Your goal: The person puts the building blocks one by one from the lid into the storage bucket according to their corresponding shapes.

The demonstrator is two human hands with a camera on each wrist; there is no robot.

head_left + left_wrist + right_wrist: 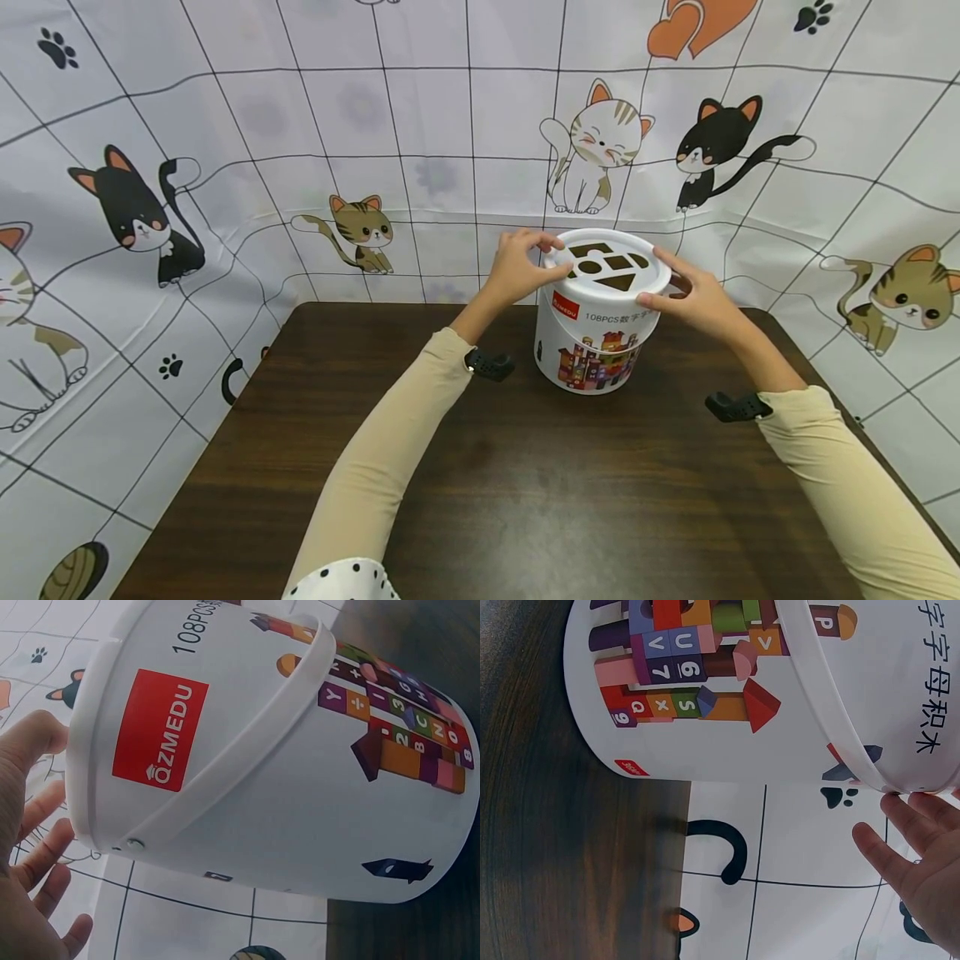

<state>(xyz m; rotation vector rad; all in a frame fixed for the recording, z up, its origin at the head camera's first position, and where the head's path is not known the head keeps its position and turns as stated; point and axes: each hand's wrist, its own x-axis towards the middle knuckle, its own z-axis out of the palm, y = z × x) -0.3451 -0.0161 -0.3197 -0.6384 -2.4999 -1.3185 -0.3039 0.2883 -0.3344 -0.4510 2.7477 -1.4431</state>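
A round white bucket (551,333) with a picture of colourful letter and number blocks stands on the dark wooden table. Its white lid (592,292) is on and has several shape-cut holes. My left hand (517,268) holds the lid's left edge, thumb over the top. On the opposite side, my right hand (697,296) grips the rim between thumb and fingers. A white carrying handle (225,761) hangs down across the bucket's front in the left wrist view. Fingertips (892,814) of the right hand touch near the handle's end in the right wrist view.
The brown tabletop (450,467) spreads in front of the bucket. Close behind it hangs a white sheet (435,108) printed with cartoon cats and grid lines, which also runs along both sides.
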